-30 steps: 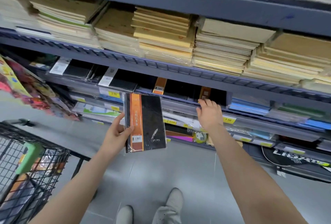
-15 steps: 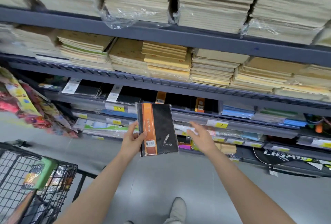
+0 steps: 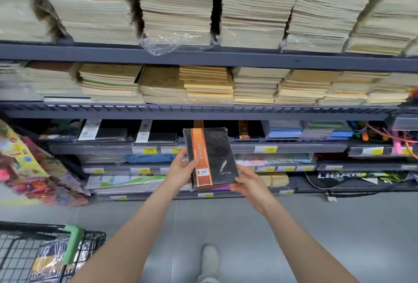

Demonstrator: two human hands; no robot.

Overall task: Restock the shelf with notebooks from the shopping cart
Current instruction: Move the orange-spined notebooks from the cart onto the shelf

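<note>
Both hands hold one black notebook (image 3: 211, 157) with an orange band (still in its plastic wrap) before the shelf (image 3: 203, 147): left hand (image 3: 182, 170) grasps its edge at 9 o'clock, right hand (image 3: 250, 183) the corner at 5 o'clock. The shopping cart (image 3: 45, 255) stands at 7 o'clock.

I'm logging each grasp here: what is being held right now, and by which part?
Black notebook with an orange band: the left hand holds its left long edge, and the right hand holds its lower right corner.
</note>
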